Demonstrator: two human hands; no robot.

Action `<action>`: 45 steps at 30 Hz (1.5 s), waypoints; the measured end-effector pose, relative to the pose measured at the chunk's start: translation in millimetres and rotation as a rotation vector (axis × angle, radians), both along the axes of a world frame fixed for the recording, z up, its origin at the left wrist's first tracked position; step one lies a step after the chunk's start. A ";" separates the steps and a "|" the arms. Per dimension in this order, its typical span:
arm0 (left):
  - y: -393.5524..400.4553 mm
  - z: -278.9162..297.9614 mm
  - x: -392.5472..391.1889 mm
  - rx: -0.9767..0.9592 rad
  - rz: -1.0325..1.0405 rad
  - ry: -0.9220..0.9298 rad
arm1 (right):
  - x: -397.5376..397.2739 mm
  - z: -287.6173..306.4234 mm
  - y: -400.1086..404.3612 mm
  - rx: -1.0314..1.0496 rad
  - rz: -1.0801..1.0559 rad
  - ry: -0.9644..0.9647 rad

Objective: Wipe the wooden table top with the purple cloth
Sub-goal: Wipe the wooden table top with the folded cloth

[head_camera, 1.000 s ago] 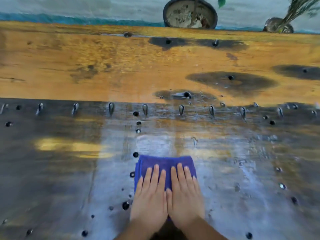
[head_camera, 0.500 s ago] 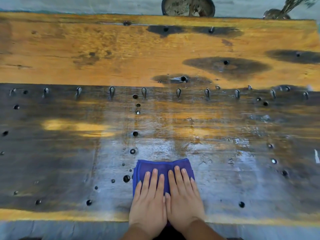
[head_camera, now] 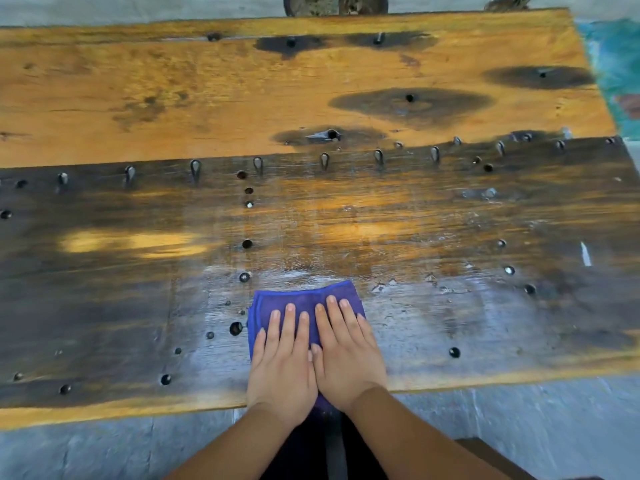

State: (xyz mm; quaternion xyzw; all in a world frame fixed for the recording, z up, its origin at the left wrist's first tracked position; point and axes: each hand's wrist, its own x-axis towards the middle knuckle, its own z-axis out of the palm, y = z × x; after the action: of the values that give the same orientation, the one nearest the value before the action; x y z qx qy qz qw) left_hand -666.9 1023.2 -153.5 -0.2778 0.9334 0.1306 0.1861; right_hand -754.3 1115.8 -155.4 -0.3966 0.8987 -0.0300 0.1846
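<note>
Wooden table top [head_camera: 207, 98] extends wide to left, right and far of your hands, studded with holes and bent nails [head_camera: 195, 168]. Your left hand [head_camera: 282, 358] and right hand [head_camera: 346, 351] press flat, fingers extended, on the purple cloth [head_camera: 304, 299] at the near edge, nearer that edge than a second ago.

No readable text

Nothing legible is showing on the tabletop [head_camera: 311, 98], the purple cloth [head_camera: 304, 299], or anywhere else in view.
</note>
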 end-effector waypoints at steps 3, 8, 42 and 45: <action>3.7 -0.6 -2.6 -0.005 0.016 -0.005 | -2.8 -0.5 3.6 -0.023 0.012 -0.013; 32.2 2.7 -24.1 0.007 0.050 0.008 | -25.3 -0.1 31.1 -0.021 0.052 -0.021; -109.3 -37.6 -261.9 -0.016 0.059 0.143 | -268.2 -39.9 -110.6 0.002 -0.011 -0.004; -148.9 -41.2 -304.4 -0.038 0.065 0.163 | -309.1 -39.8 -150.7 -0.036 -0.032 0.014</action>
State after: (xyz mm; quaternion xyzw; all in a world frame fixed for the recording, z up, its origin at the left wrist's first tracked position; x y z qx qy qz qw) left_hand -971.3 874.3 -194.6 -0.3000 0.9381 0.1412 0.0998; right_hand -1063.4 965.1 -195.2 -0.3855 0.9056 -0.0463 0.1704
